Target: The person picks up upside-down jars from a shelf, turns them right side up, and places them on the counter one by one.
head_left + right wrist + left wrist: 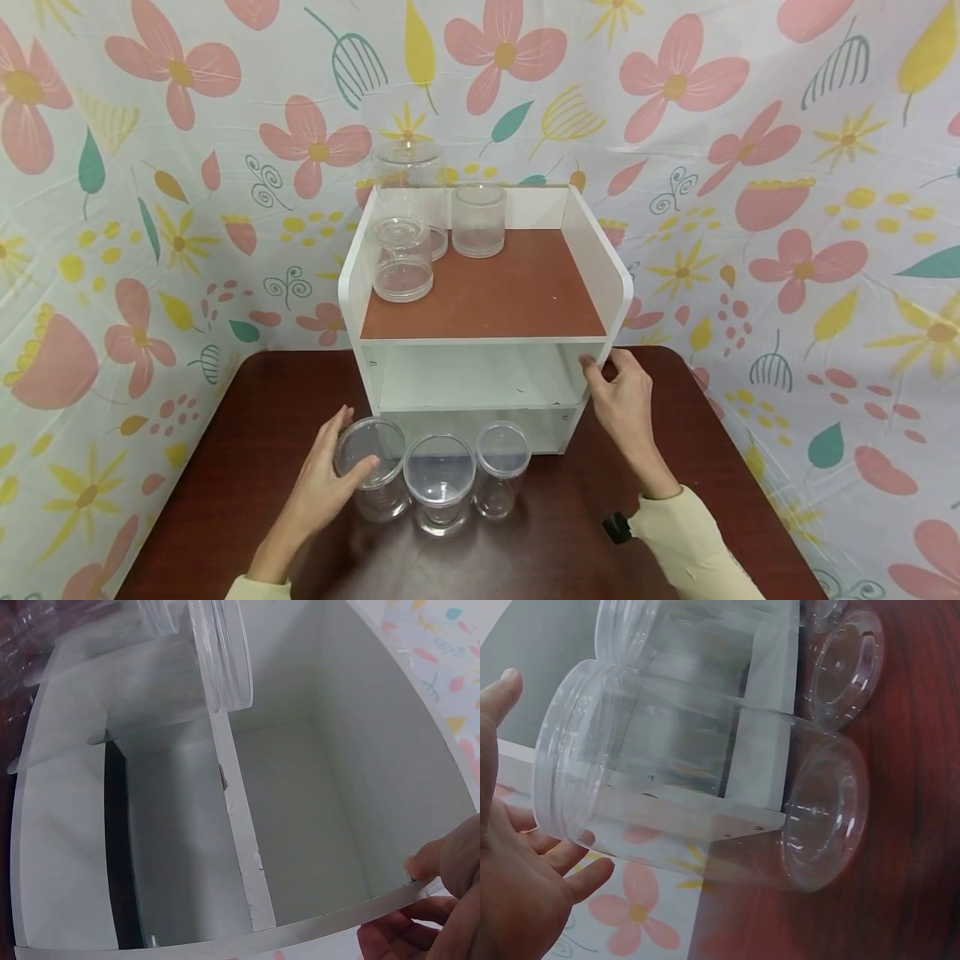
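Note:
Three clear lidded jars stand side by side on the table before a white shelf unit: a left jar, a middle jar and a right jar. Around the left jar's lid my left hand is spread, thumb on one side and fingers on the other; whether it touches cannot be made out. My right hand pinches the front edge of the unit's right side panel, thumb on the inner face and fingers on the outer.
On the unit's brown top board stand several clear jars, among them a front jar, a short jar and a tall one behind at the left. The dark red table ends against a flowered cloth.

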Available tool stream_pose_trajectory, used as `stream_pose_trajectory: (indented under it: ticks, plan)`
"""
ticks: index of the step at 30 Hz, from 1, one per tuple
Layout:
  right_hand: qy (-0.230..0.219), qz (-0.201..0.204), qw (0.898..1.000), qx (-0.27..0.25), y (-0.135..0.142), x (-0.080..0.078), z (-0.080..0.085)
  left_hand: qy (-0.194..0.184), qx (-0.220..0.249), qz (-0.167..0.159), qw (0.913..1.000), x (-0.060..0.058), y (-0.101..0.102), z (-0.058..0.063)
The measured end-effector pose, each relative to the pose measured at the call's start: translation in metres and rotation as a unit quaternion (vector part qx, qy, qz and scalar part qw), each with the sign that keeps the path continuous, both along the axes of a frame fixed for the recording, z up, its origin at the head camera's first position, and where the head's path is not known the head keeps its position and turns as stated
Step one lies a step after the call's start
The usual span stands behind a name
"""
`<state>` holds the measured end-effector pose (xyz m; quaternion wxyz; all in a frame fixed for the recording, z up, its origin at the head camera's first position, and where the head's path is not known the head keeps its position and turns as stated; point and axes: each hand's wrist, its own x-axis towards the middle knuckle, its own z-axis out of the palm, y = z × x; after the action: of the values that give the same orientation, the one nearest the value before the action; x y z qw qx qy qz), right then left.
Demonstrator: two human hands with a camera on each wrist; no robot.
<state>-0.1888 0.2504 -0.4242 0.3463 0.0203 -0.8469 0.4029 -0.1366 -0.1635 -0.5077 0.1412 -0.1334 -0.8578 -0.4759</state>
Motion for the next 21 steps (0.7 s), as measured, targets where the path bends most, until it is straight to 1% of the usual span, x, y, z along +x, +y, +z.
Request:
stream_pose_trajectory:
  ticks: [4,10,13,17,21]
  plan:
    - [0.000,-0.001,1.000,0.000,0.000,0.000,0.000,0.019,0.009,0.000,0.9998,-0.002,-0.001,0.003]
    - [-0.001,-0.002,1.000,-0.002,0.000,0.000,0.001,0.025,0.012,-0.005,0.9996,-0.005,-0.002,0.007]
    - [-0.002,-0.002,1.000,-0.001,0.000,0.000,0.001,0.028,0.015,-0.008,0.9994,-0.006,-0.002,0.012]
    - [-0.002,-0.001,1.000,0.000,0.000,0.000,0.000,0.034,0.012,-0.008,0.9993,-0.006,-0.002,0.022]
    - [-0.001,0.000,1.000,0.000,0.000,-0.001,0.000,0.034,0.018,-0.009,0.9992,-0.008,-0.001,0.038]
